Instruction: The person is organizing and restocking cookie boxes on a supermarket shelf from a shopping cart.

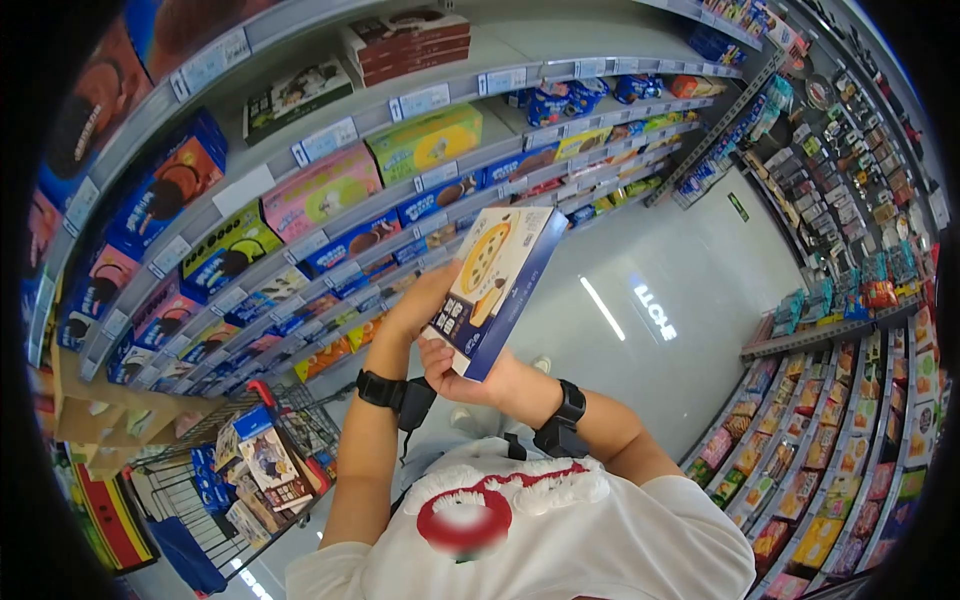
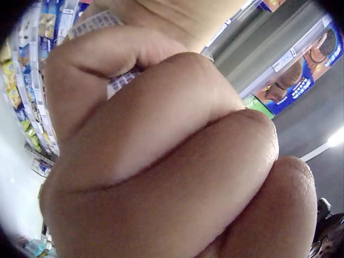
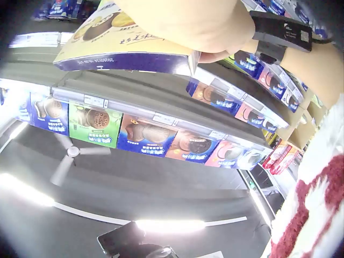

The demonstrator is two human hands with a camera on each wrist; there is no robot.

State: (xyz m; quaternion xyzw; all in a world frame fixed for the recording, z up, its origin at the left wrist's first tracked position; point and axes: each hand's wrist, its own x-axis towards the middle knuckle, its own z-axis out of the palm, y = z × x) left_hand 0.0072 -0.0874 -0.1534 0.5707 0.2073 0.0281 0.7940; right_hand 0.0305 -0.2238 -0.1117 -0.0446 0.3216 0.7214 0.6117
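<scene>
Carton [image 1: 495, 285], one, box-shaped: tilted, raised before the person's chest, between both hands. Cream face with a round yellow picture; dark lettered panel at the lower end; long blue side.

Right grip [image 1: 450, 382]: closed about the carton's lower end, fingers curled at its edge.

Left grip [image 1: 425, 300]: closed on the carton at its left side, fingertips passing behind it and hidden from the head view. In the left wrist view, bent fingers [image 2: 172, 161] fill most of the frame; scraps of a white, purple-gridded surface [image 2: 97, 24] show beside them, too little to identify with certainty.

Right wrist view only, inverted: ceiling fan [image 3: 72, 152]; small print along the carton's blue side. The carton's top is cut off by the frame edge; a hand near the lens covers part of its face, and whose hand is hard to tell.

Head view only: shopping cart [image 1: 200, 490], lower left, holding cartons and packets [image 1: 270, 465]; white shirt [image 1: 600, 535] shown across the front, of which the right wrist view has just a red-and-white tufted strip.

Shelving [image 1: 420, 100]: stocked with boxed biscuits [image 1: 320, 190]; labels mostly too small to read.
</scene>
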